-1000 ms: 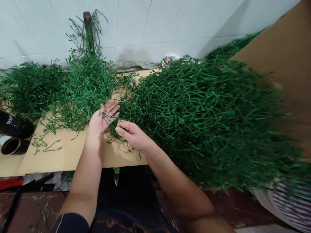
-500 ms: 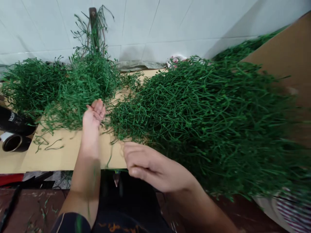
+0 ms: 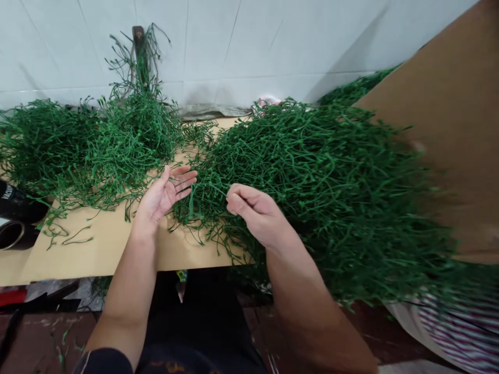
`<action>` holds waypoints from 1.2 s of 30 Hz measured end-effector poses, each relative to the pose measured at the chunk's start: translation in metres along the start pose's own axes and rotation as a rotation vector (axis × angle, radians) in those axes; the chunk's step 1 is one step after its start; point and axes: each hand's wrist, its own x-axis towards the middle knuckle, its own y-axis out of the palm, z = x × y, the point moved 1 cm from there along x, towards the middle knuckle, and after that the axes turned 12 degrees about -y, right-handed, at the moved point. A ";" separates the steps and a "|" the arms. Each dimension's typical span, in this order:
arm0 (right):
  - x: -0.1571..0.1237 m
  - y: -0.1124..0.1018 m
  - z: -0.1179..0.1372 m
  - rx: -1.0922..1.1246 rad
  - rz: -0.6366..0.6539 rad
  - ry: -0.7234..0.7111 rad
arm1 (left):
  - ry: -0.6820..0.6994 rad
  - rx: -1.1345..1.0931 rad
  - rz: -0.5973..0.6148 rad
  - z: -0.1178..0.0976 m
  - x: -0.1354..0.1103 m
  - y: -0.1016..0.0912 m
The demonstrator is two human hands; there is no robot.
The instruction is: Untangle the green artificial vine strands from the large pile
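My left hand is open, palm turned up and fingers spread, over the left edge of a big heap of thin green stems. Nothing solid shows in its palm. My right hand is closed in a pinch at the front of that heap. A thin green stem seems to run leftward from its fingertips, though it blends with the heap behind. Beyond my left hand lies a looser pile of the same stems, with small knobbed or forked tips.
Tan cardboard covers the tabletop, with a few loose stems on it. A dark upright post rises behind the left pile. Black cylinders stand at left. A large cardboard sheet leans at right. White wall panels close the back.
My left hand has moved right, from beside the left pile to the big heap's edge, fingers spreading. My right hand has risen up and rightward from the table's front edge, still closed.
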 end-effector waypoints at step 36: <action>0.045 0.040 -0.021 -0.462 0.004 0.007 | 0.142 -0.005 -0.012 -0.001 0.004 0.013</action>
